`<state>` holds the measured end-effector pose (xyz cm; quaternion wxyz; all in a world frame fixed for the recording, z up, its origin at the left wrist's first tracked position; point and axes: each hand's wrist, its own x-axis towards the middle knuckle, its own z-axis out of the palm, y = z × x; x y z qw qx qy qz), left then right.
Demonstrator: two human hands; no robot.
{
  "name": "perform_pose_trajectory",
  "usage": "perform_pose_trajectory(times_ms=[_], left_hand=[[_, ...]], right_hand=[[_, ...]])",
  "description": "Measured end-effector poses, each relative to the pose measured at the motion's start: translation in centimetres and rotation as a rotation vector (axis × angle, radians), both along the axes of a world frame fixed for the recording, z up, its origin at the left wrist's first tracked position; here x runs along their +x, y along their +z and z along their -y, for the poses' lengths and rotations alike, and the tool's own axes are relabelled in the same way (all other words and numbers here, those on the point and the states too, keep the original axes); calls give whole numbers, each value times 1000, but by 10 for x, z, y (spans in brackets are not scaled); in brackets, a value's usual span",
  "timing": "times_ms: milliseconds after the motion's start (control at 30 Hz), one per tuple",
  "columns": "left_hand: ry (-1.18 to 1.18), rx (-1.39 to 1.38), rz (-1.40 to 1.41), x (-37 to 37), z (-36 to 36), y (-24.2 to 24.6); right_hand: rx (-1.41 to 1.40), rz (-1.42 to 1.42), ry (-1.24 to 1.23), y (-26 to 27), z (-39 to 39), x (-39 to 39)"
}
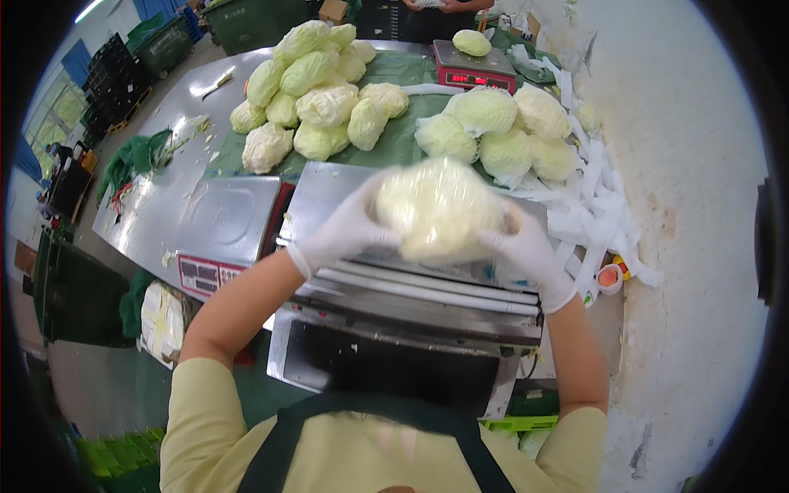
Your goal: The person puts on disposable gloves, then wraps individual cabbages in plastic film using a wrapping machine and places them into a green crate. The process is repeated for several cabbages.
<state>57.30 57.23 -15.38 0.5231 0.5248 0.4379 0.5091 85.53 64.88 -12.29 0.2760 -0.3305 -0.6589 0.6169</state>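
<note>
Between my two gloved hands is a pale cabbage [441,209] with shiny clear film over it, blurred, above a film-wrapping machine [425,296]. My left hand [363,222] grips its left side and my right hand [521,243] its right side. Behind, a heap of bare cabbages [323,101] lies on green cloth at the left. To the right several cabbages in white foam netting [484,111] are piled. One cabbage [471,42] rests on a red digital scale [474,73] at the back.
Another scale [228,215] with a bare steel plate stands left of the machine. A knife [217,86] lies on the steel table [148,215]. White foam net sleeves [595,215] are heaped along the right edge. Beyond the table are another person's hands [453,5]. Green bins [80,289] stand at the left.
</note>
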Motion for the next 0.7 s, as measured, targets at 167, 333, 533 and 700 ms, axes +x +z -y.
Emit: perform_pose_trajectory(times_ms=[167, 333, 533, 700], left_hand=[[-14, 258, 92, 6, 27, 38], [-24, 96, 184, 29, 132, 36], [-30, -633, 173, 32, 234, 42], [-226, -1077, 88, 29, 247, 30]], right_hand=[[242, 5, -120, 45, 39, 14], [245, 104, -177, 36, 157, 41], [206, 302, -74, 18, 273, 64], [148, 287, -209, -18, 298, 68]])
